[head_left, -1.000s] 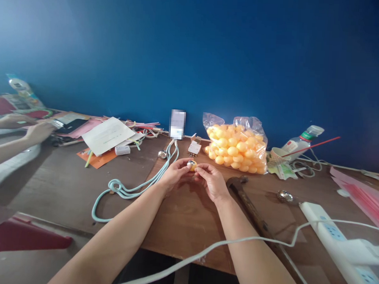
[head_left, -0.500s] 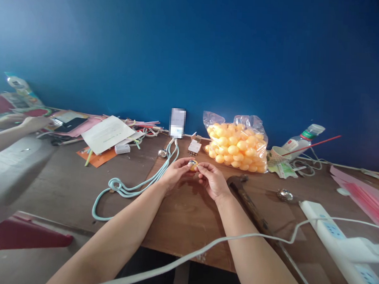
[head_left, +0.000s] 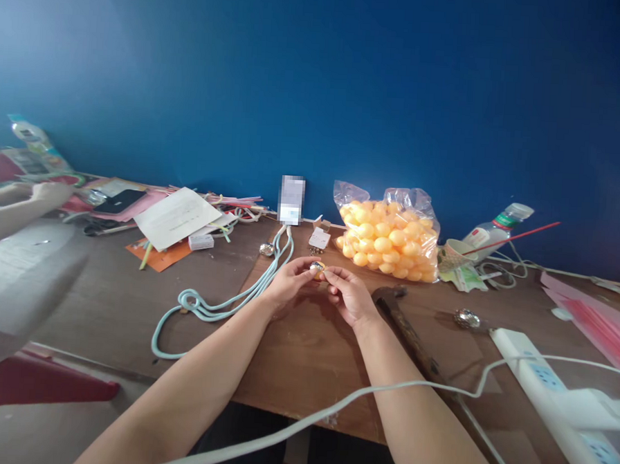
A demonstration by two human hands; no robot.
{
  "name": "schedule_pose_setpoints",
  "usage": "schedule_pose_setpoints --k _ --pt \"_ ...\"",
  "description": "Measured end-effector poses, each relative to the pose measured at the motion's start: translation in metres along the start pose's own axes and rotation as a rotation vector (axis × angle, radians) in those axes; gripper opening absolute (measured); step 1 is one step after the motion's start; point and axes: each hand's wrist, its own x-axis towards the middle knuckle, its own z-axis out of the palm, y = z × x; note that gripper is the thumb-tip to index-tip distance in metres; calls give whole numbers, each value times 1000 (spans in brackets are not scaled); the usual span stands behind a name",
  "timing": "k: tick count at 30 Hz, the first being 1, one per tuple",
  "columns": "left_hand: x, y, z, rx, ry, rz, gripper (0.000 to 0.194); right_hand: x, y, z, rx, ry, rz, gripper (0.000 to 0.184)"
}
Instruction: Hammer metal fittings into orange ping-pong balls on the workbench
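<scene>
My left hand is closed, pinching a small yellow ball with a shiny silver piece on it. On the other side, my right hand has its thumb and forefinger pressed together at the ball's edge; fingers partly cover what they grip. Behind my hands, a clear plastic bag of yellow balls leans against the blue wall. Between bag and phone lies a small white box. One faceted silver piece lies left of my hands, another silver piece to the right.
A hammer lies beside my right forearm, near a white power strip. A white cable crosses over my arms. A phone with a pale blue cord stands at the wall. At far left are another person's hands.
My hands stay at the ball with almost no movement. The other person's hands at far left have shifted slightly left.
</scene>
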Motion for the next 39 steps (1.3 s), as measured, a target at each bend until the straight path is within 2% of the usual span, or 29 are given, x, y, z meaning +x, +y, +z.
schedule_pose_setpoints --k 17,39 --pt "2 2 1 83 9 75 44 1 1 -2 -6 19 20 27" --pt "3 2 -1 62 0 47 44 0 0 -2 -6 -13 11 27"
